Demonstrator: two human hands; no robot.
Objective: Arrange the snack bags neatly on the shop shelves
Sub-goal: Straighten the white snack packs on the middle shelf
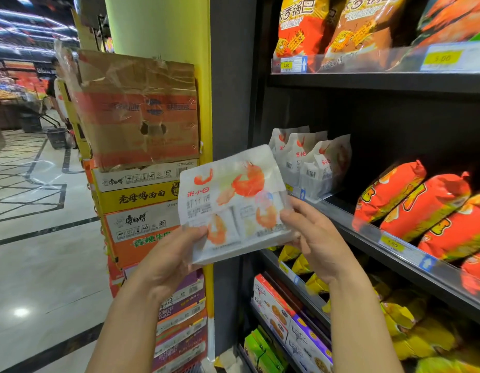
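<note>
We note both hands raised in front of the shelving, forearms angled up. The left hand (pixel 171 254) grips the snack bag (pixel 233 205) at its lower left corner, thumb on the front and fingers behind. The right hand (pixel 311 238) pinches the lower right edge. The bag is flat, glossy white plastic printed with orange shrimp, held upright in the air just left of the middle shelf (pixel 362 232). On that dark shelf three matching white bags (pixel 311 162) stand in a row, with puffy orange bags (pixel 422 205) beside them. Stacked cardboard boxes (pixel 142 200) stand left.
</note>
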